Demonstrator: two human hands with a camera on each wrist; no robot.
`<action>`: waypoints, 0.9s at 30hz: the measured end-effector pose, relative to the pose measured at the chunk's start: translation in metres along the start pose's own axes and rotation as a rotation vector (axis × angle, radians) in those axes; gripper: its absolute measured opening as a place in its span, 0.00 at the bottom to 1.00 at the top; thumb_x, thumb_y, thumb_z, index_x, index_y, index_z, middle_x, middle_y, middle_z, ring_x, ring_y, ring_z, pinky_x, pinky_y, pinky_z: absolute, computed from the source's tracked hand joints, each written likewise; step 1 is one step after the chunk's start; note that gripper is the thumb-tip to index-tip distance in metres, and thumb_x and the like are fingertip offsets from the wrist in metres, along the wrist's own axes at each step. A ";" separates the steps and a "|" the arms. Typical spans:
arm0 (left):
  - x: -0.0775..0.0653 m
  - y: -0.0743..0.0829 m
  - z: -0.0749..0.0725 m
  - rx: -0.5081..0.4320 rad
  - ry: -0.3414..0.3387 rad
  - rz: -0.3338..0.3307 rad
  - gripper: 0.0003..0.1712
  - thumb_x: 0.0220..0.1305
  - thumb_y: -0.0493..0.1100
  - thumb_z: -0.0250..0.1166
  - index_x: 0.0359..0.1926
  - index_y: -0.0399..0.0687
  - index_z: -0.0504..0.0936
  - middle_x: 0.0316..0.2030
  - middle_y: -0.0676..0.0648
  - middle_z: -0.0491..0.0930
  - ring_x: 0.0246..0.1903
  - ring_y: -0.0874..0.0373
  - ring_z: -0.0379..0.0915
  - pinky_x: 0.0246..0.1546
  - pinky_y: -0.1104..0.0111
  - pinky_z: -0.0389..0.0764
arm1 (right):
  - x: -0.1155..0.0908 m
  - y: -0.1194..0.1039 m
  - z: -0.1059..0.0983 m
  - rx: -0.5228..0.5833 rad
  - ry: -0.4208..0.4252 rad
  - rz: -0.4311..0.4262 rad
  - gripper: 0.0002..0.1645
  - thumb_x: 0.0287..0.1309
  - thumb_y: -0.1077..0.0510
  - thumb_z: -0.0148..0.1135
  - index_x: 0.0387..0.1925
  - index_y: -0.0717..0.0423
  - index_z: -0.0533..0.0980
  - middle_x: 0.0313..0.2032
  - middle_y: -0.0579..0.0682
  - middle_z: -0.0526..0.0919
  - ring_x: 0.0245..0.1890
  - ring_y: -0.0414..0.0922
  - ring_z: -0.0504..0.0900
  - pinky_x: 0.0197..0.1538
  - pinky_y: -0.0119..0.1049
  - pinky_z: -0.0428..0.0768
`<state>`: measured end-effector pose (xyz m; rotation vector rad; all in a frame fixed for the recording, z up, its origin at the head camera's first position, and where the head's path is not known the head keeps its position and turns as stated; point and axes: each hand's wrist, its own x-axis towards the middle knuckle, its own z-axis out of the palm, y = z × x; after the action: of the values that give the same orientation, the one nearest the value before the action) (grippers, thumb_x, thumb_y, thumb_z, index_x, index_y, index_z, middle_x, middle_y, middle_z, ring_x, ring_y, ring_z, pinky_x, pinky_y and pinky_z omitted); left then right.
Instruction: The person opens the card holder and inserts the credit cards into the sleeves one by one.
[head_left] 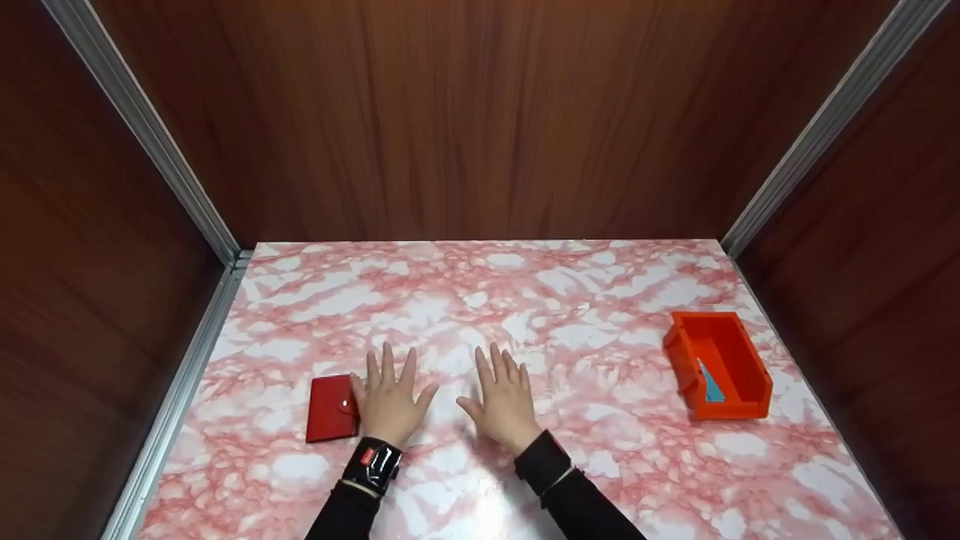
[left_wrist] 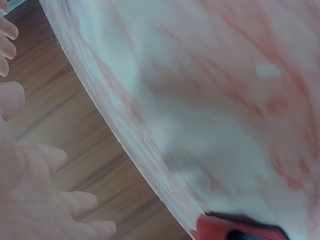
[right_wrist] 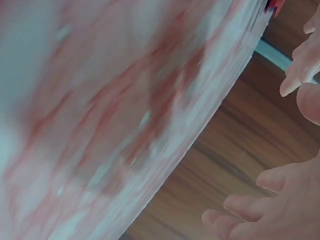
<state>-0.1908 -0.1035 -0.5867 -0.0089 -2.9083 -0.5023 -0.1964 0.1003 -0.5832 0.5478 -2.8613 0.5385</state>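
red case [head_left: 328, 409] lies well l. of orange bin [head_left: 735, 411]; l. hand [head_left: 391, 403], fingers spread, overlaps case's r. edge, touch unclear; r. hand [head_left: 508, 405], fingers straight, nearer bin, w/ wide table [head_left: 600, 405] stretch between.

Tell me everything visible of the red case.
The red case looks like a closed notebook or wallet, leather-like, with a dark lower edge and a shiny snap near its right side. It lies flat on the marbled table, beside the left grip, whose little finger overlaps its edge in the head view; contact is unclear.
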 end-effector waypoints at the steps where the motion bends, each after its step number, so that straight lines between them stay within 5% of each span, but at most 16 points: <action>1: 0.000 -0.003 -0.001 -0.002 -0.002 -0.005 0.41 0.65 0.68 0.58 0.73 0.56 0.65 0.75 0.35 0.51 0.73 0.33 0.38 0.64 0.31 0.39 | 0.000 -0.002 0.001 0.012 -0.004 -0.006 0.52 0.62 0.37 0.62 0.75 0.59 0.53 0.73 0.66 0.54 0.71 0.65 0.55 0.69 0.64 0.52; 15: 0.000 -0.042 -0.014 0.022 -0.046 -0.064 0.39 0.68 0.62 0.58 0.71 0.42 0.67 0.71 0.29 0.55 0.71 0.30 0.47 0.64 0.31 0.43 | 0.011 -0.044 0.021 -0.044 -0.008 -0.137 0.48 0.62 0.39 0.62 0.69 0.69 0.61 0.65 0.62 0.70 0.64 0.55 0.69 0.69 0.47 0.62; 27: -0.001 -0.083 -0.020 -0.028 0.041 -0.111 0.31 0.68 0.50 0.60 0.62 0.30 0.71 0.62 0.23 0.65 0.61 0.28 0.61 0.61 0.37 0.60 | 0.017 -0.068 0.039 -0.030 -0.058 -0.186 0.41 0.64 0.43 0.61 0.66 0.68 0.65 0.57 0.59 0.75 0.58 0.52 0.73 0.64 0.40 0.69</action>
<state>-0.1894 -0.1883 -0.5954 0.1582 -2.8730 -0.5545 -0.1894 0.0208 -0.5935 0.8261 -2.8270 0.4551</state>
